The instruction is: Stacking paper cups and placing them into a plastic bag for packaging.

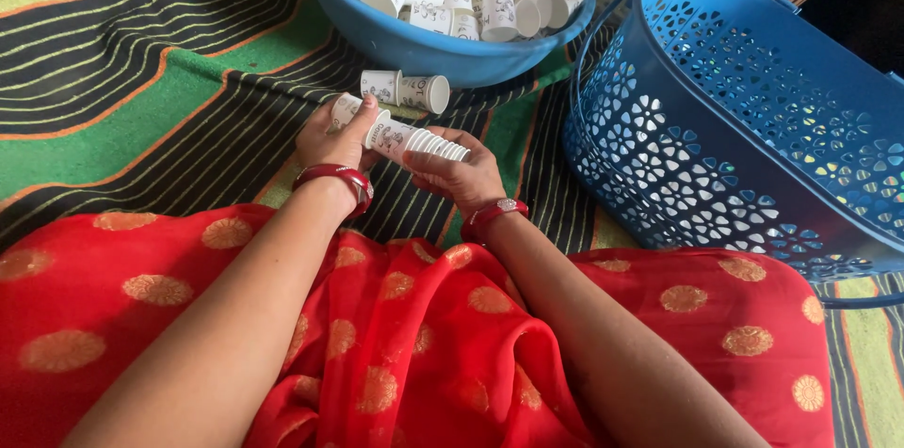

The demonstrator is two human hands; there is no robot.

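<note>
My left hand (334, 137) grips a single white paper cup (345, 110) lying on its side. Right beside it, my right hand (463, 175) holds a nested stack of white paper cups (414, 140), held sideways with the rims pointing right. The single cup's rim sits close to the bottom end of the stack. Two more loose cups (405, 89) lie on the mat just beyond my hands. Both wrists wear red bangles.
A blue plastic tub (424, 48) full of loose printed paper cups stands ahead. A blue perforated plastic basket (744, 119) lies tilted on the right. A striped green, black and orange mat (141, 81) covers the floor; red patterned cloth drapes my lap.
</note>
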